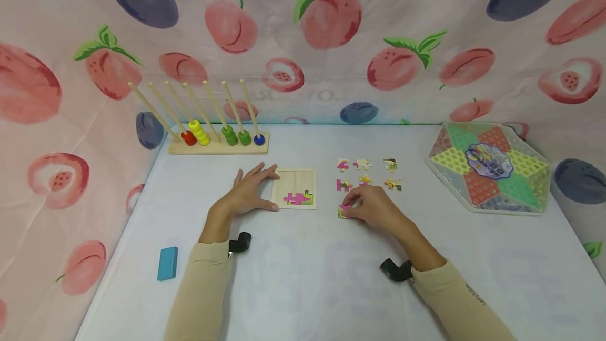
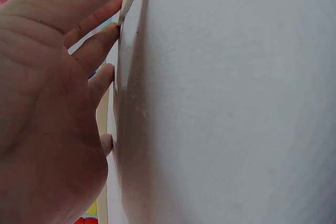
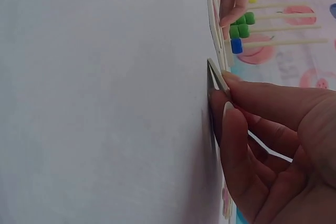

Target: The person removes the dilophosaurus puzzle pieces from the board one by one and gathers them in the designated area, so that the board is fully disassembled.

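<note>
A square wooden puzzle tray [image 1: 294, 171] lies mid-table, with joined pink and green jigsaw pieces [image 1: 297, 199] along its lower right. My left hand [image 1: 245, 192] touches the tray's left side, fingers spread, the thumb by its lower corner. My right hand [image 1: 376, 208] pinches a pink and green puzzle piece [image 1: 344, 212] between thumb and fingers. In the right wrist view that puzzle piece [image 3: 218, 77] is tilted, one edge close to the table. Several loose jigsaw pieces [image 1: 362, 164] lie in rows just beyond the right hand, some partly covered by it.
A wooden bead rack [image 1: 218, 147] with upright pegs and coloured beads stands at the back left. At the right lies a hexagonal game box [image 1: 490, 167] with a clear cover. A blue block [image 1: 168, 263] is near the left edge. Fruit-print cloth [image 1: 284, 25] hangs behind the table.
</note>
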The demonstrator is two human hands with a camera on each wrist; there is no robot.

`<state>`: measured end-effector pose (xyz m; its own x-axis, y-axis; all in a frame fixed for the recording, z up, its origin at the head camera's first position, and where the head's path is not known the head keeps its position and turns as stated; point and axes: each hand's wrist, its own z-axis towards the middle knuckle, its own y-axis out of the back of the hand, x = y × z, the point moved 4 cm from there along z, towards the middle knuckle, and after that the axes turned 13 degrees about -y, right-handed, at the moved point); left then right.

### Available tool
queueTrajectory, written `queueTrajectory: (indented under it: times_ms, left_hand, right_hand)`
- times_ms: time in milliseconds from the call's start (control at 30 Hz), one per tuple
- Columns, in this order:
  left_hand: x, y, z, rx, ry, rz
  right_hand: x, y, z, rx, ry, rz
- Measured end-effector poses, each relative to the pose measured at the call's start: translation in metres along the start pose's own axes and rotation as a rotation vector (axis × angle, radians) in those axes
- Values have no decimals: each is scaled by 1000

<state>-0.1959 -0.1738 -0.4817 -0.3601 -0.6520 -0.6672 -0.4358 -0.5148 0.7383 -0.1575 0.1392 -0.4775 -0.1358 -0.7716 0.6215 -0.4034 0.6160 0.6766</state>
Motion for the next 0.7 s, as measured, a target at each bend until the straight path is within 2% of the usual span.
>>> queueTrajectory:
  times_ms: [200, 700]
  left_hand:
    - [0, 0, 1, 2, 4, 2]
    - [0, 0, 1, 6, 3, 7]
  right_hand:
    - [3, -1, 1, 4, -43, -1]
    - [11, -1, 0, 13, -72, -29]
